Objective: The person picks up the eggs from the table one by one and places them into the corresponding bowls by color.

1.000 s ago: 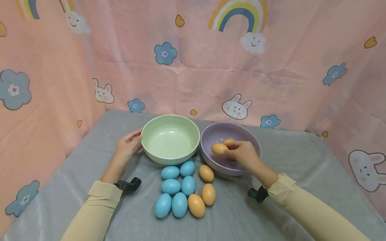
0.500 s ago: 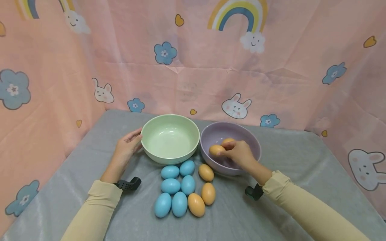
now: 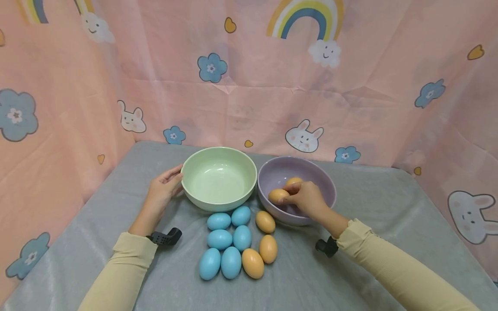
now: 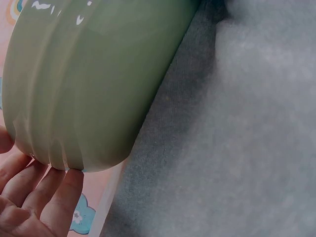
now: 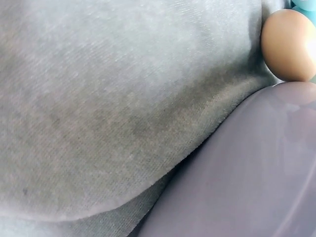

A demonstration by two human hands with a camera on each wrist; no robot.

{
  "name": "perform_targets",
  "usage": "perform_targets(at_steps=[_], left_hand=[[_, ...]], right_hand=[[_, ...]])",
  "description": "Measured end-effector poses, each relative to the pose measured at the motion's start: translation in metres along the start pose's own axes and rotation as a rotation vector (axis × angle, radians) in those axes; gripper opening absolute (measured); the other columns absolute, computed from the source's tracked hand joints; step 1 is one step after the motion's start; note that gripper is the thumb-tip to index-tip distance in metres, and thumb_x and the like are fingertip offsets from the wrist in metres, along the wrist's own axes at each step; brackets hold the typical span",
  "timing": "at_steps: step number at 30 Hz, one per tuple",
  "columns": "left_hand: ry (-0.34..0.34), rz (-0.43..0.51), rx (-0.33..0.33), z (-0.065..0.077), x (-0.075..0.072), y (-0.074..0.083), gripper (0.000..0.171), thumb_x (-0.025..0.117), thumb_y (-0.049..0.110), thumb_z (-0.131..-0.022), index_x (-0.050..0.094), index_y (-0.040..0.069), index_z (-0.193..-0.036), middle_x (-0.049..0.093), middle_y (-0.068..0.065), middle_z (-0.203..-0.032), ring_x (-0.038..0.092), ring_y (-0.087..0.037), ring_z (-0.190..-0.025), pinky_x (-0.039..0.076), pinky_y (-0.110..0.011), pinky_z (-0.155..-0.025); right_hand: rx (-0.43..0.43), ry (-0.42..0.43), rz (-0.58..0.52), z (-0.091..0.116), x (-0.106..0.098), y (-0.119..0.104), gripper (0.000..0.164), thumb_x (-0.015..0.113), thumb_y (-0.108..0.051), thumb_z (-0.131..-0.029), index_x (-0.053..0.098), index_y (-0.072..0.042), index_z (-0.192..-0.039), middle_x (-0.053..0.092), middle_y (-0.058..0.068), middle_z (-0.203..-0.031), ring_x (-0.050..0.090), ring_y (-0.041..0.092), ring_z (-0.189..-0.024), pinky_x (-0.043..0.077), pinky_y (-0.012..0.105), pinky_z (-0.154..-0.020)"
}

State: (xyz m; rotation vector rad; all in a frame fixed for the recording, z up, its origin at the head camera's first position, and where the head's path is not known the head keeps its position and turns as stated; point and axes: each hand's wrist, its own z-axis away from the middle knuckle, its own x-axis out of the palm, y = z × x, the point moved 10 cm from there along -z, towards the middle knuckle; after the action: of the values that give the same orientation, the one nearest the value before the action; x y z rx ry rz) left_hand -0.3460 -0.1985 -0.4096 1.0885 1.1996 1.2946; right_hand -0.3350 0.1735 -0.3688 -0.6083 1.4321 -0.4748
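My right hand [image 3: 308,199] reaches into the purple bowl [image 3: 327,183] and pinches an orange egg [image 3: 278,196] between thumb and fingers, low inside the bowl. Just behind it another orange egg [image 3: 293,181] lies in the same bowl, partly covered by the fingers. My left hand [image 3: 163,190] rests its fingertips against the outer left side of the green bowl [image 3: 219,179]. In the left wrist view those fingers [image 4: 61,202] reach up to the bowl's ridged wall [image 4: 98,84], fairly straight. The right wrist view shows only the purple bowl's outside [image 5: 247,173], not the hand.
Several blue eggs [image 3: 219,239] lie grouped in front of the green bowl on the grey cloth [image 3: 175,280]. Beside them are 3 orange eggs [image 3: 268,249], the farthest close to the purple bowl. A pink patterned curtain [image 3: 249,103] hangs behind and at both sides.
My right hand has moved slightly left and down into the purple bowl with the orange egg. The left hand stays at the green bowl.
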Motion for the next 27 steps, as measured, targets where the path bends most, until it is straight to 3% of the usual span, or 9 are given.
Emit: perform_targets(at_steps=[13, 19, 27], left_hand=[[0.003, 0.015, -0.002, -0.0002, 0.0004, 0.0002, 0.051, 0.057, 0.023, -0.102, 0.045, 0.009, -0.149, 0.045, -0.01, -0.155, 0.061, 0.004, -0.112, 0.053, -0.013, -0.093], [0.009, 0.01, -0.007, -0.0002, -0.0006, -0.0009, 0.052, 0.058, 0.024, -0.101, 0.045, 0.009, -0.149, 0.046, -0.01, -0.154, 0.06, 0.003, -0.114, 0.053, -0.013, -0.092], [0.009, 0.008, -0.01, -0.0002, -0.0006, -0.0007, 0.052, 0.058, 0.024, -0.102, 0.045, 0.01, -0.15, 0.045, -0.008, -0.155, 0.06, -0.001, -0.12, 0.053, -0.012, -0.093]], right_hand=[[0.004, -0.002, 0.019, 0.0011, 0.0014, -0.0007, 0.044, 0.085, -0.021, -0.078, 0.074, 0.001, -0.114, 0.075, 0.016, -0.11, 0.066, 0.028, -0.106, 0.055, 0.041, -0.091], [0.009, -0.019, 0.04, 0.0008, 0.0036, -0.0008, 0.041, 0.085, -0.022, -0.078, 0.075, 0.0, -0.111, 0.076, 0.014, -0.106, 0.065, 0.024, -0.101, 0.054, 0.035, -0.086], [0.018, -0.017, 0.026, 0.0009, 0.0032, -0.0005, 0.044, 0.085, -0.021, -0.079, 0.073, 0.002, -0.114, 0.075, 0.016, -0.111, 0.065, 0.029, -0.11, 0.054, 0.043, -0.095]])
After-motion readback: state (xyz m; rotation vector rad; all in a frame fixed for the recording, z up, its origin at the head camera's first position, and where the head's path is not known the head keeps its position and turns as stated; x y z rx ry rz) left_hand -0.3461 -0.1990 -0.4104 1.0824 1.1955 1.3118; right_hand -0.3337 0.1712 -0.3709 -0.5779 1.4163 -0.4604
